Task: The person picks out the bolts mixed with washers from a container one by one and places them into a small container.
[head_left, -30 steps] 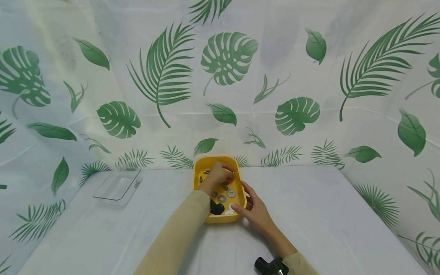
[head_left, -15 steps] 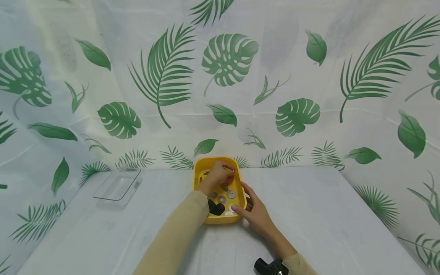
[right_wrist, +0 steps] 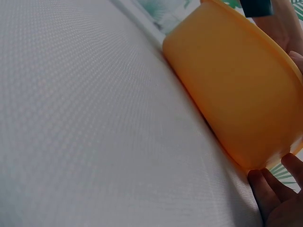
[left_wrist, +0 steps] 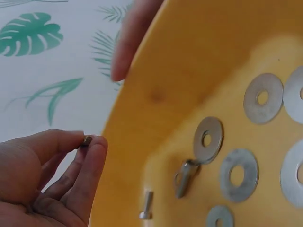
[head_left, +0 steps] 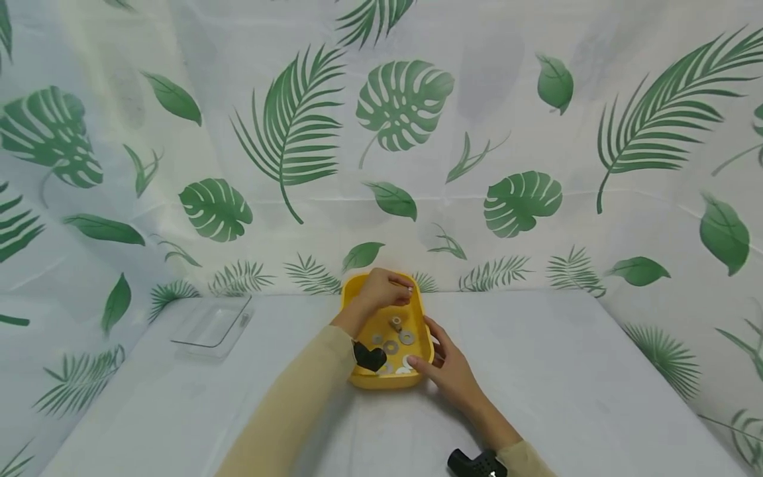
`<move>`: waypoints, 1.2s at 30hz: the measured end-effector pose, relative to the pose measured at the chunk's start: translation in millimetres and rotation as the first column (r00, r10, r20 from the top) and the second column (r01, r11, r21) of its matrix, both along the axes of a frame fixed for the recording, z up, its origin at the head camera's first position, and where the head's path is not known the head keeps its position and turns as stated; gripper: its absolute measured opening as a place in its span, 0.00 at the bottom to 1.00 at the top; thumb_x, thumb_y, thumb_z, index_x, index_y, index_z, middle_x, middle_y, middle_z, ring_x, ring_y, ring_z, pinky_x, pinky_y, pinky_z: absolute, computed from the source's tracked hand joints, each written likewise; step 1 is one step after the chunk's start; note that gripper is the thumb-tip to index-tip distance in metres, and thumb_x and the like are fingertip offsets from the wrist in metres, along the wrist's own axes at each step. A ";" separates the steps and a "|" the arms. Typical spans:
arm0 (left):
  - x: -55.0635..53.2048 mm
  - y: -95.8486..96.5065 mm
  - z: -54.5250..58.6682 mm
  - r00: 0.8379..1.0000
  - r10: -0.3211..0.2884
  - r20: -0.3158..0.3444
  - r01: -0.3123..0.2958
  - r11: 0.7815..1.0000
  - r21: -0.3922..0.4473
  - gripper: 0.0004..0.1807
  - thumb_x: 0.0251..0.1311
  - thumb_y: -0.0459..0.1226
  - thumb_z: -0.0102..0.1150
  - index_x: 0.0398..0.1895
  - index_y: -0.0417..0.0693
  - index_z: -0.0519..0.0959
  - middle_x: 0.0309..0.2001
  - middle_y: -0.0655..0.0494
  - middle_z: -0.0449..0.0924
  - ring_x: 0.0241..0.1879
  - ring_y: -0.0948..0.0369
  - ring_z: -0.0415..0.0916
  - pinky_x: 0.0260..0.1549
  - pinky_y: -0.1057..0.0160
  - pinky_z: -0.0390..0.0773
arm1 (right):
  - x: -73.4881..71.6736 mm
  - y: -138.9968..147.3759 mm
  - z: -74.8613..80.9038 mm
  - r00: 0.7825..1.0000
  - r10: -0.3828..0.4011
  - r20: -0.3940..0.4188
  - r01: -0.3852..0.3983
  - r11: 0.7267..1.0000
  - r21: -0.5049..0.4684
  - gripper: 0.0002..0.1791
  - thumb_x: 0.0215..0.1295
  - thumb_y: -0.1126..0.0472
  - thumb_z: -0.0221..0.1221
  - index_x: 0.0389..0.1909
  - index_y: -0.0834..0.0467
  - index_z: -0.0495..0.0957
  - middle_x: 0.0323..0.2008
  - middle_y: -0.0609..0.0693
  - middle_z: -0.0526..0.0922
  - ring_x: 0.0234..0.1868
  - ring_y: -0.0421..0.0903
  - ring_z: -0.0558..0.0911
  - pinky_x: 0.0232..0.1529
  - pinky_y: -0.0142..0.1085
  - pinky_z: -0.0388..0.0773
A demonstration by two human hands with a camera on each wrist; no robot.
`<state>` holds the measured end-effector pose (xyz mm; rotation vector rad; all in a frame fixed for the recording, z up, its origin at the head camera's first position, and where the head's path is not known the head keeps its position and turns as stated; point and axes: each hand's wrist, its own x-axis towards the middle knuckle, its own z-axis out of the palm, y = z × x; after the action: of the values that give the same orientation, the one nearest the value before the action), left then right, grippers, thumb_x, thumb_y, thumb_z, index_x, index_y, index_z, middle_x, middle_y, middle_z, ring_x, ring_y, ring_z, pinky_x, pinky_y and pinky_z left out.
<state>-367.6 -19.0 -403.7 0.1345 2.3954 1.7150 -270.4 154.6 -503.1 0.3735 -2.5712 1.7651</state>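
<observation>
My left hand [head_left: 384,290] is raised over the far right rim of the yellow bin [head_left: 381,382]. Thumb and fingertips pinch a small metal piece [left_wrist: 86,140]; only its end shows, the rest hidden in the fingers. Inside the bin lie several flat metal washers [left_wrist: 239,175], a bolt [left_wrist: 187,177] and a smaller screw [left_wrist: 147,206]. White rings [head_left: 408,362] sit near its front right corner. My right hand [head_left: 453,374] grips the bin's right side, thumb over the rim. Its fingertips [right_wrist: 258,177] press the outer wall low down.
A clear plastic box [head_left: 211,324] stands at the back left of the white table [head_left: 536,371]. Black wrist cameras are worn on the left wrist [head_left: 369,358] and the right [head_left: 477,462]. Behind the table hangs a leaf-printed cloth [head_left: 453,218].
My left hand has lifted from inside the bin up to its far right rim, bringing the small metal piece along. The right hand keeps its hold. The head view has shifted slightly.
</observation>
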 end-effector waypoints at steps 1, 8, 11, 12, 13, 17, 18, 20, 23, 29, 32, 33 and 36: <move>1.6 -2.8 2.2 1.000 -0.001 0.001 0.001 1.000 -0.003 0.11 0.65 0.29 0.63 0.48 0.34 0.85 0.45 0.39 0.87 0.44 0.47 0.88 0.50 0.54 0.86 | 0.1 -0.3 -0.1 1.000 0.000 0.003 0.000 1.000 -0.002 0.47 0.63 0.49 0.68 0.79 0.41 0.54 0.76 0.55 0.64 0.68 0.57 0.77 0.63 0.46 0.80; 8.9 -21.7 18.2 1.000 0.005 0.001 -0.005 1.000 -0.021 0.12 0.65 0.30 0.64 0.50 0.35 0.85 0.45 0.41 0.87 0.44 0.48 0.88 0.45 0.59 0.87 | -1.2 -1.1 -2.3 1.000 -0.001 0.004 0.001 1.000 0.025 0.46 0.65 0.48 0.67 0.79 0.42 0.53 0.77 0.58 0.61 0.68 0.58 0.76 0.63 0.48 0.79; 11.8 -27.4 24.3 1.000 -0.001 0.000 0.001 1.000 -0.014 0.13 0.65 0.30 0.63 0.51 0.35 0.84 0.45 0.41 0.88 0.45 0.47 0.88 0.42 0.62 0.88 | -1.2 0.0 -1.4 1.000 -0.008 0.013 0.007 0.999 0.039 0.46 0.65 0.47 0.66 0.79 0.41 0.53 0.78 0.55 0.60 0.68 0.57 0.76 0.63 0.47 0.79; 12.8 -29.1 26.0 1.000 -0.006 -0.003 0.006 1.000 -0.014 0.13 0.65 0.30 0.63 0.51 0.35 0.84 0.45 0.41 0.88 0.44 0.48 0.88 0.40 0.63 0.88 | -1.0 0.3 -1.0 1.000 -0.012 0.016 0.012 0.999 0.040 0.46 0.66 0.48 0.66 0.79 0.41 0.53 0.78 0.54 0.60 0.68 0.57 0.76 0.63 0.47 0.80; 14.1 -31.1 27.6 1.000 -0.013 -0.003 0.013 1.000 -0.011 0.13 0.65 0.30 0.63 0.52 0.35 0.84 0.45 0.41 0.88 0.45 0.48 0.88 0.40 0.63 0.88 | -0.7 0.4 -0.6 1.000 -0.018 0.020 0.017 0.999 0.043 0.45 0.66 0.48 0.66 0.79 0.41 0.53 0.78 0.53 0.60 0.67 0.57 0.77 0.63 0.47 0.80; 19.3 -43.1 32.5 1.000 -0.017 -0.001 0.017 1.000 -0.021 0.12 0.65 0.30 0.64 0.50 0.36 0.85 0.45 0.41 0.88 0.44 0.49 0.89 0.39 0.65 0.88 | 0.3 -0.8 0.5 0.999 -0.026 0.037 0.024 0.998 0.053 0.45 0.66 0.49 0.65 0.79 0.41 0.52 0.78 0.52 0.61 0.66 0.55 0.77 0.61 0.44 0.81; 20.6 -47.2 33.4 1.000 -0.011 0.001 0.011 1.000 -0.022 0.12 0.64 0.30 0.64 0.49 0.37 0.86 0.44 0.42 0.88 0.43 0.49 0.89 0.39 0.64 0.88 | 0.3 -1.7 0.8 0.999 -0.023 0.041 0.021 0.998 0.052 0.46 0.66 0.49 0.65 0.79 0.41 0.52 0.78 0.52 0.61 0.66 0.55 0.77 0.61 0.43 0.81; 22.5 -56.8 34.7 1.000 -0.003 0.011 0.003 1.000 -0.027 0.12 0.64 0.30 0.64 0.50 0.37 0.86 0.45 0.42 0.88 0.45 0.49 0.88 0.39 0.64 0.88 | -0.2 -3.7 1.1 0.999 -0.018 0.044 0.015 0.999 0.052 0.46 0.66 0.49 0.66 0.79 0.41 0.52 0.78 0.53 0.62 0.66 0.55 0.78 0.61 0.43 0.81; 24.0 -70.3 34.3 0.999 0.008 0.031 -0.007 1.000 -0.027 0.12 0.64 0.30 0.64 0.50 0.38 0.85 0.47 0.41 0.88 0.47 0.48 0.88 0.41 0.62 0.88 | -0.7 -4.2 1.0 0.999 -0.015 0.048 0.012 0.999 0.052 0.46 0.65 0.48 0.66 0.79 0.40 0.52 0.78 0.52 0.61 0.67 0.55 0.77 0.63 0.45 0.80; 25.0 -96.5 31.2 0.997 0.069 0.042 -0.067 0.996 -0.060 0.12 0.64 0.31 0.65 0.50 0.41 0.86 0.50 0.41 0.87 0.42 0.55 0.88 0.49 0.56 0.86 | -2.3 -3.0 1.1 0.999 -0.001 0.035 -0.001 0.999 0.038 0.47 0.64 0.47 0.67 0.79 0.40 0.52 0.78 0.52 0.60 0.68 0.56 0.77 0.64 0.46 0.79; 26.4 -107.4 31.3 0.994 0.103 0.037 -0.099 0.991 -0.092 0.13 0.64 0.31 0.65 0.52 0.41 0.85 0.51 0.42 0.87 0.41 0.58 0.88 0.48 0.58 0.87 | -1.9 -2.4 0.3 0.999 -0.004 0.033 0.003 0.999 0.035 0.47 0.64 0.47 0.67 0.79 0.40 0.52 0.79 0.52 0.60 0.68 0.56 0.76 0.64 0.48 0.79; 27.5 -111.1 31.3 0.994 0.108 0.034 -0.104 0.989 -0.104 0.14 0.64 0.32 0.65 0.52 0.41 0.85 0.51 0.43 0.87 0.41 0.58 0.88 0.48 0.58 0.87 | -1.7 -2.3 0.3 0.999 -0.006 0.035 0.005 0.999 0.035 0.47 0.64 0.47 0.67 0.79 0.40 0.52 0.79 0.52 0.60 0.68 0.56 0.76 0.65 0.48 0.78; 31.1 -124.7 30.0 0.993 0.120 0.015 -0.117 0.984 -0.137 0.15 0.65 0.32 0.64 0.54 0.41 0.84 0.52 0.43 0.86 0.42 0.58 0.87 0.45 0.62 0.87 | -1.0 -2.6 0.7 0.999 -0.012 0.040 0.010 0.999 0.035 0.47 0.64 0.47 0.67 0.79 0.40 0.52 0.78 0.53 0.60 0.68 0.56 0.76 0.65 0.49 0.78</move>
<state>-336.6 -143.6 -373.8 -0.0489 2.5400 1.5837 -271.4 151.9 -502.4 0.3270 -2.6294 1.7441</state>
